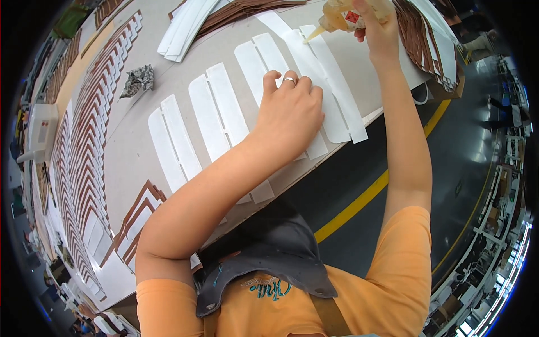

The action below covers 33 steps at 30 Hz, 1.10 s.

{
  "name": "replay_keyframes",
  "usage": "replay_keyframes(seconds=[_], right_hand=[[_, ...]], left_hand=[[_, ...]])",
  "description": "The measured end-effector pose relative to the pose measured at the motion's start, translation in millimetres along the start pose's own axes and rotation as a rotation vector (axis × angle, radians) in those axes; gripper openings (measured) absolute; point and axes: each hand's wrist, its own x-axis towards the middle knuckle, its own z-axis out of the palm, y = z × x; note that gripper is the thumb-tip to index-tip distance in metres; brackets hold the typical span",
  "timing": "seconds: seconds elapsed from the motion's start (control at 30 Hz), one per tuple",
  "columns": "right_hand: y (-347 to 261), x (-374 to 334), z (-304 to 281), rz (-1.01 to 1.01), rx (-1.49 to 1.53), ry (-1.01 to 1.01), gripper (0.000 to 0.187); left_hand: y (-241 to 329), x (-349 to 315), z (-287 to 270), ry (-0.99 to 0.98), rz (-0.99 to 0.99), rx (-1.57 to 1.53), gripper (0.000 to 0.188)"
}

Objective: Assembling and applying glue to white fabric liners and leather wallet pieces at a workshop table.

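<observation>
Orange shirt (373,281) nearest; left hand (292,115) half-curled over white strips (227,100), hold unclear; right hand (384,35) grips bottle (339,16).

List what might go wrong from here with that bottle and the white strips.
1. The right hand tips the bottle nozzle-down above the rightmost white strip, so liquid could drip too heavily or off-target.
2. That strip's near end appears to overhang the table, so a bump might shift it.
3. The left hand, low over neighbouring strips, could nudge them askew.
</observation>
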Motion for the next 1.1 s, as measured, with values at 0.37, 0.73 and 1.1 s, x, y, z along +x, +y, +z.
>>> replay_keyframes(seconds=[0.37,0.73,1.1], right_hand=[[-9.6,-39.9,-28.0,-0.018,-0.056,0.01,0.036],[-35.7,-94.1,-52.1,0.09,-0.045,0.038,0.039],[-36.2,-71.4,-51.5,0.094,0.348,0.144,0.038]], left_hand=[[2.8,3.3,0.1,-0.035,-0.005,0.052,0.012],[1.9,4.6,0.0,-0.1,-0.043,0.076,0.017],[0.5,2.7,0.5,-0.089,-0.054,0.082,0.015]])
